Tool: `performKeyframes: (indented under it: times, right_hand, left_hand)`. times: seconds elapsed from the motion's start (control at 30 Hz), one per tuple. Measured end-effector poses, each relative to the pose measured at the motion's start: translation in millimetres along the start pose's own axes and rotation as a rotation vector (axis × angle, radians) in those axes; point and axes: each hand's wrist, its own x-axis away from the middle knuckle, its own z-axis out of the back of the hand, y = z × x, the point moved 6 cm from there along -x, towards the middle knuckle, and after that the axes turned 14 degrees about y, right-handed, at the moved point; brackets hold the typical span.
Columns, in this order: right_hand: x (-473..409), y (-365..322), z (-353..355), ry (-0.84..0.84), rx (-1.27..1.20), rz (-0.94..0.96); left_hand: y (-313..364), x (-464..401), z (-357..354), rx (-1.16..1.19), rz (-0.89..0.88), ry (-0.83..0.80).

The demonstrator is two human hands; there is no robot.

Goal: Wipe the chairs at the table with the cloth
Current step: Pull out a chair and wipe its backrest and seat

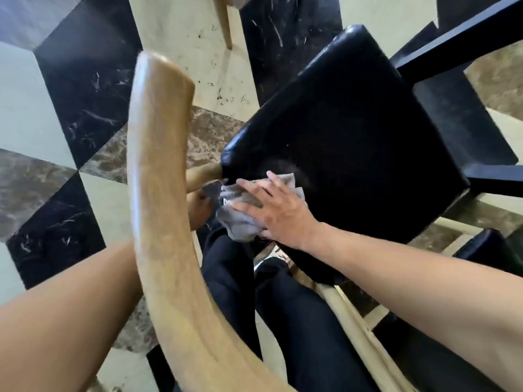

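I look down on a chair with a black padded seat and a curved light-wood backrest close to the camera. A crumpled grey cloth lies on the seat's near left corner. My right hand presses flat on the cloth with its fingers spread and straight. My left forearm reaches in from the lower left and passes behind the backrest. Only a small part of my left hand shows beside the seat corner, and its grip is hidden.
A black table frame stands over the seat's far right side. Another chair's wooden leg shows at the top, and a second dark seat at the right. My dark-trousered legs stand behind the chair on patterned marble floor.
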Motion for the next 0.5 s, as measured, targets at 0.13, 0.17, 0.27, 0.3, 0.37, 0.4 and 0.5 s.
performKeyframes:
  times: [0.13, 0.17, 0.27, 0.3, 0.37, 0.4, 0.5]
  right_hand:
    - [12.6, -15.8, -4.4, 0.169, -0.194, -0.055]
    - [24.6, -15.6, -2.6, 0.243, -0.201, -0.048]
    - [79.1, -15.3, -10.6, 0.188, -0.251, 0.02]
    - [103.1, -14.1, -16.1, 0.139, -0.24, 0.077]
    - [158.1, -2.9, -22.0, 0.002, -0.231, 0.124]
    - [175.9, 1.0, -24.9, -0.042, -0.227, 0.133]
    - [214.3, 31.1, -25.6, -0.093, -0.178, -0.035]
  left_hand:
    - [3.9, 21.5, -11.9, 0.09, 0.004, 0.136]
    - [3.7, 29.5, -15.8, 0.099, -0.001, 0.161]
    - [14.5, 49.8, -26.4, -0.024, -0.062, 0.189]
    - [20.0, 54.7, -30.7, -0.08, -0.111, 0.207]
    - [39.7, 67.3, -45.9, -0.129, -0.225, 0.207]
    - [44.6, 71.8, -48.8, -0.143, -0.279, 0.199]
    - [63.7, 78.8, -64.2, -0.223, -0.475, 0.159]
